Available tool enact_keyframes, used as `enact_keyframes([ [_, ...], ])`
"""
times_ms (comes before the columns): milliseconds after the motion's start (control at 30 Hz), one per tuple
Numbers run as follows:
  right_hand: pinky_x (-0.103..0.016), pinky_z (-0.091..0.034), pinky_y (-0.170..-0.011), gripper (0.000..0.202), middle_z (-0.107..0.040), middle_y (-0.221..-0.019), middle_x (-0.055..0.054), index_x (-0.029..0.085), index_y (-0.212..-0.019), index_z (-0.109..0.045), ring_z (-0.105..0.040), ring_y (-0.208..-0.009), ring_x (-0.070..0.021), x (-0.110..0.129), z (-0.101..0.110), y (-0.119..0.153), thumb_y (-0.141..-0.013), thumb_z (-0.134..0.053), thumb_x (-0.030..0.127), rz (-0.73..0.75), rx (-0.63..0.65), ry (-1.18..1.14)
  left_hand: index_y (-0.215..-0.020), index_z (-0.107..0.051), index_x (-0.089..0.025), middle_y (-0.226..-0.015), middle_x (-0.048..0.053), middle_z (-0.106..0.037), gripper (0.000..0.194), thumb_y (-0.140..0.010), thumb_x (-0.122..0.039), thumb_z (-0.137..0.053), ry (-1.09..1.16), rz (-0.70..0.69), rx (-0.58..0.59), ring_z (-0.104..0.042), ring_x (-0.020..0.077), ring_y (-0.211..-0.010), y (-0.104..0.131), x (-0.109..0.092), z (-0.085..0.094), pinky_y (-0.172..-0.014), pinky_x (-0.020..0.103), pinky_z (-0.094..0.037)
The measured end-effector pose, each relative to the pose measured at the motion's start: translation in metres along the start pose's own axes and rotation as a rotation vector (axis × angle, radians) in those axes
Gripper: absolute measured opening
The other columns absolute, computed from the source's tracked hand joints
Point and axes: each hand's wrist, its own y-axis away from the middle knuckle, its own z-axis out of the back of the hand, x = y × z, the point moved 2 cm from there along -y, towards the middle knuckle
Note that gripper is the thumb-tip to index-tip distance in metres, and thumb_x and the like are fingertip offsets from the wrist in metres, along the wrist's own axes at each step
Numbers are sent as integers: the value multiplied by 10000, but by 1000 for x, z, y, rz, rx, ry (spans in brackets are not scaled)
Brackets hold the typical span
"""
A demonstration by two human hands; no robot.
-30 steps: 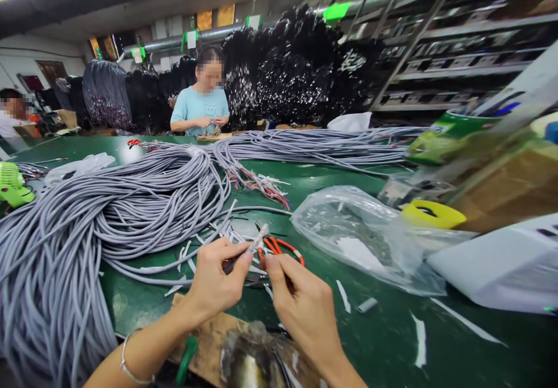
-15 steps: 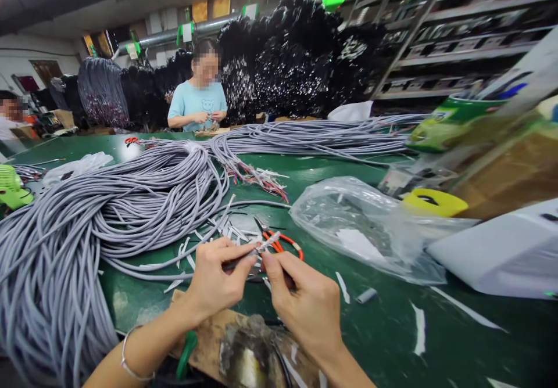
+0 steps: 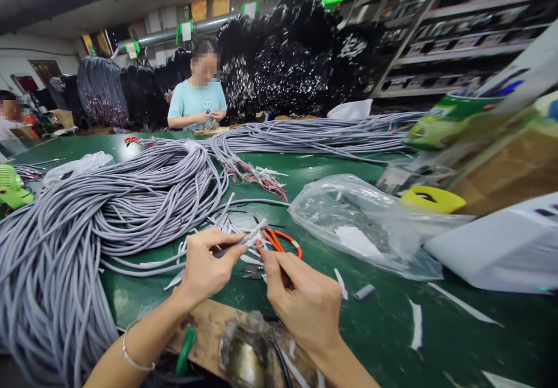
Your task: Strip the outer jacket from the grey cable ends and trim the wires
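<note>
Pinched between the thumb and forefinger of my left hand (image 3: 209,266) is a grey cable, its stripped, whitish end (image 3: 257,230) pointing up and to the right. My right hand (image 3: 305,295) is closed in a pinch just right of that end; whatever its fingertips hold is too small to make out. Orange-handled cutters (image 3: 285,243) lie on the table behind the fingers, partly hidden. Dark metal blade tips (image 3: 253,273) show between the hands. White strips (image 3: 181,254) of scrap are scattered around.
Grey cable bundles (image 3: 143,190) cover the left and back. At right are a clear plastic bag (image 3: 357,225), a yellow tape roll (image 3: 431,200) and a green can (image 3: 453,121). A wooden board (image 3: 209,324) with a metal fixture stands in front. A co-worker (image 3: 198,100) sits opposite.
My left hand has shifted slightly left with the cable, so its end now stands apart from my right fingertips. My right hand has barely moved.
</note>
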Motion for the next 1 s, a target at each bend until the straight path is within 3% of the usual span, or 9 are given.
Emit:
enact_keyframes([
  [333,-209,-307,-464,293,-518,-471,14,139,-600,-563,-454,-409,-77,6,-1,-1,-866,-450,188,62,-7,-1,-766,-723,-145,-550,22,-561,123,-698,-157,-622,-76,-116,-28,-454,96,-495,5,-2,-2,-458,202,-357],
  [533,-203,-304,-427,247,-520,-479,12,139,-631,-552,-423,-387,-69,7,-1,-2,-856,-451,150,-15,14,-143,-702,-720,-163,-569,22,-623,111,-669,-113,-627,-96,-84,32,-498,96,-479,7,-4,-8,-482,206,-395],
  [667,-233,-260,-416,200,-465,-425,43,174,-641,-509,-382,-368,-82,24,5,3,-825,-468,109,339,-86,-274,-725,-726,-154,-614,49,-664,144,-690,-112,-593,-222,-4,53,-555,124,-530,1,3,-6,-537,223,-416],
  [733,-241,-248,-413,215,-445,-404,52,187,-628,-490,-362,-355,-86,27,7,5,-831,-458,123,444,-116,-331,-716,-725,-144,-635,60,-676,160,-718,-135,-565,-241,27,64,-574,136,-560,-3,7,-4,-553,225,-413],
  [900,-230,-344,-503,203,-614,-582,-26,155,-718,-596,-546,-504,-114,3,0,-1,-861,-455,187,61,-34,20,-642,-694,-112,-512,26,-591,297,-801,-201,-458,-116,3,116,-495,103,-473,-3,2,0,-465,199,-347],
  [1000,-231,-330,-500,249,-611,-567,-19,160,-671,-604,-548,-501,-116,-4,-1,-3,-862,-461,234,20,-37,95,-642,-683,-104,-488,16,-555,302,-809,-211,-454,-124,-67,121,-456,91,-448,-1,-3,0,-443,194,-323],
])
